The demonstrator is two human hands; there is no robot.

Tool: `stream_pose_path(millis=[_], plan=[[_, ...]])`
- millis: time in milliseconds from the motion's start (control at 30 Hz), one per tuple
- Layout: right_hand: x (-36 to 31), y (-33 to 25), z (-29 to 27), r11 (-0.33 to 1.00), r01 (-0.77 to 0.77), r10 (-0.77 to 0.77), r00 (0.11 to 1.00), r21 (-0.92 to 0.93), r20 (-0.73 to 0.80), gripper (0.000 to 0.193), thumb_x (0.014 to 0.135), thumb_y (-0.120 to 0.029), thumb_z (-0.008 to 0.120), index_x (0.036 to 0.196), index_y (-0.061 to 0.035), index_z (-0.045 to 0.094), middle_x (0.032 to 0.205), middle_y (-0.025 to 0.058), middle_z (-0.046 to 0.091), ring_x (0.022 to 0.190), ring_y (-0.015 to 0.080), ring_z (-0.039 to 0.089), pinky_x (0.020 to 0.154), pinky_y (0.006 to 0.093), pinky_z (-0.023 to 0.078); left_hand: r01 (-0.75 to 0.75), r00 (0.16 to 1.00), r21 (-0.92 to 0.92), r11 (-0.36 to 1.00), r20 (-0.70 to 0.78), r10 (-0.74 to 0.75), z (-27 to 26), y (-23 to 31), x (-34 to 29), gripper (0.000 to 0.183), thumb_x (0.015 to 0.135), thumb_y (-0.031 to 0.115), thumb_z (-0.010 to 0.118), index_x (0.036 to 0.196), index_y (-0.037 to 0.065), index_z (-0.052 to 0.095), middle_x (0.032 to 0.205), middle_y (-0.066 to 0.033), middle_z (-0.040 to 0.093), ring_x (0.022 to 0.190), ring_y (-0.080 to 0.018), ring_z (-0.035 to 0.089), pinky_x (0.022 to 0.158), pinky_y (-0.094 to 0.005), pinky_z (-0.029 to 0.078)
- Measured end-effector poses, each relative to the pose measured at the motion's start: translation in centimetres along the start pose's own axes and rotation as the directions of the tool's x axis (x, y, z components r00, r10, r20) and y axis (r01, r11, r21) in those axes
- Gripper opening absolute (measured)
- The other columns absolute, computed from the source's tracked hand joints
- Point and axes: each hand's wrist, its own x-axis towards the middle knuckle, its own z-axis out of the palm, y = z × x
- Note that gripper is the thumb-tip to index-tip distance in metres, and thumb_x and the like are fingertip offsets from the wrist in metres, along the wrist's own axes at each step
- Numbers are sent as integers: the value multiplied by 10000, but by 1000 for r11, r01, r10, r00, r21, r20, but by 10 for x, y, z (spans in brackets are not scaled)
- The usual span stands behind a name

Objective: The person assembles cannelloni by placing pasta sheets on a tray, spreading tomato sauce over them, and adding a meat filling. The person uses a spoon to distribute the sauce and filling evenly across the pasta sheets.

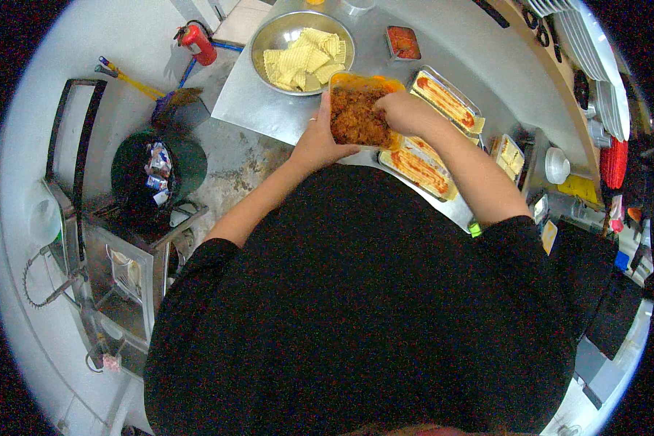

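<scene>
Upper ctr. of frame: plastic tub (394, 84) of brown minced food (356, 116), held by steel table (243, 102). L hand (321, 139) grasps tub's L side; R hand (398, 111) reaches in, fingertips hidden in food, so can't tell if clenched or loose. Upper L of tub: metal bowl (272, 40) w/ pasta sheets (298, 58). Upper R: dish (401, 32) w/ red sauce (405, 48). Just R: trays (456, 94) w/ red-streaked pasta (418, 168).
</scene>
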Motion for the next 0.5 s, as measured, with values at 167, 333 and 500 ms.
stream_pose_path(millis=[167,333,500], plan=[[-17,11,-25,972,-125,87,978,-198,-189,242,893,-97,590,1075,-95,751,1010,182,749,964,365,737,803,499,595,96,994,104,990,34,-100,-3,8,0,1442,660,398,943,1624,9,-56,1507,-346,422,1352,-480,497,1131,-478,440],[-22,11,-7,949,-199,144,964,-245,-226,227,903,-149,588,939,-22,773,866,207,759,792,364,767,675,517,615,139,989,195,971,31,-148,-4,20,-1,1441,649,451,940,1625,2,-20,1468,-366,430,1300,-491,535,1110,-485,461],[-37,10,17,953,-248,232,967,-177,-102,248,920,-116,552,962,-7,771,934,230,759,876,372,765,739,527,614,97,993,201,975,45,-108,1,23,5,1453,618,486,957,1608,-44,35,1360,-372,511,1219,-480,585,1055,-494,497]])
